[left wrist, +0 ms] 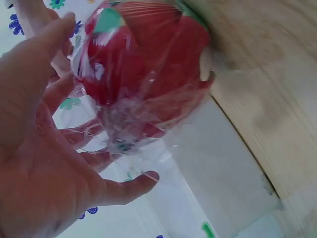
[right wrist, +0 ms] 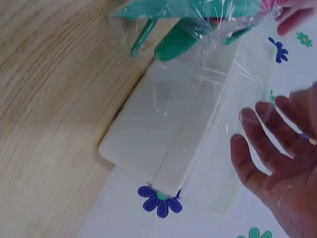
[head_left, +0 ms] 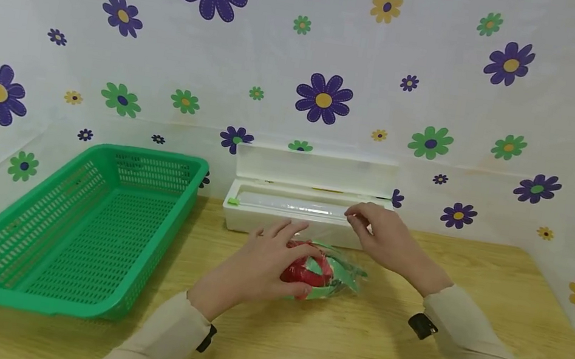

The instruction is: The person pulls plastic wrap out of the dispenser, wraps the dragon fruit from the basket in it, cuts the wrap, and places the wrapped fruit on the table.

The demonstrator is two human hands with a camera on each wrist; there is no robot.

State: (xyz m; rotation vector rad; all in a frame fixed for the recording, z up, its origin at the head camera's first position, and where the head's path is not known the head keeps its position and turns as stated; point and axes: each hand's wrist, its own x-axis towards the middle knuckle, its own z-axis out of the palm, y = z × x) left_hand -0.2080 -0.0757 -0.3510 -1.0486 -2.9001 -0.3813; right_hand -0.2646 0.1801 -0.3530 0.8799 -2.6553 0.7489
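Observation:
A red and green bundle wrapped in clear plastic film [head_left: 324, 270] lies on the table before a long white film dispenser box [head_left: 292, 227]; its exact contents are unclear. My left hand [head_left: 267, 265] rests around the bundle's left side, fingers spread, thumb near its front edge. In the left wrist view the bundle's red end [left wrist: 148, 59] shows beside the loosely bent fingers. Over the right end of the dispenser hovers my right hand [head_left: 381, 235], its fingers loosely bent and holding nothing visible. The dispenser's lid [head_left: 316, 171] stands raised, with a clear film roll [head_left: 289, 204] inside.
A large green plastic basket [head_left: 139, 269] with slotted walls stands at the left of the wooden table [head_left: 329, 357]. A small bright green piece [head_left: 233, 201] sits on the dispenser's left end. Behind everything hangs a white flowered cloth [head_left: 262, 47].

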